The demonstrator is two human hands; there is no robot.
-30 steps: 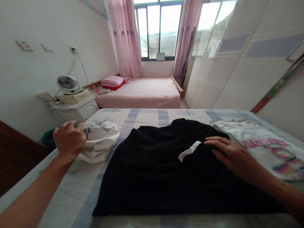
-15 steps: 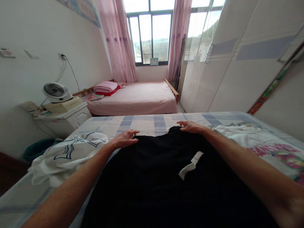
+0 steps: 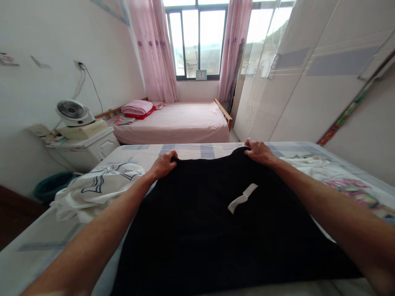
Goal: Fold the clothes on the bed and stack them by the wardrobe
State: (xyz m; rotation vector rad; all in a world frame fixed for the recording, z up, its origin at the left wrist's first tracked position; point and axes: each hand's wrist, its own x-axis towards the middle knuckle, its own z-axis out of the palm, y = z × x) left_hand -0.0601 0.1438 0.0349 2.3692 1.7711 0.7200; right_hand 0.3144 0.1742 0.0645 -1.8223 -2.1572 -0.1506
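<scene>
A black garment (image 3: 197,230) is spread over the near bed, with a white label strip (image 3: 242,198) showing on its surface. Its exact kind I cannot tell. My left hand (image 3: 166,163) is closed round the far left corner of the cloth. At the far right corner, my right hand (image 3: 258,151) pinches the edge. Between the two hands the far edge is drawn fairly straight, rising a little toward the right. A white cloth with dark blue line patterns (image 3: 101,187) lies crumpled left of my left forearm. Beyond my right forearm lies a white shirt with pink print (image 3: 342,181).
The near bed has a blue-and-white checked sheet (image 3: 46,242). Past it stands a pink bed (image 3: 185,123) with folded bedding (image 3: 137,107). At left are a fan (image 3: 75,113) on a white cabinet (image 3: 92,150) and a green bin (image 3: 54,185). A wardrobe (image 3: 296,94) lines the right.
Both hands have closed on the garment's far corners; before, their fingers lay extended on it. The far edge has moved up and away, and the near hem now shows at the bottom.
</scene>
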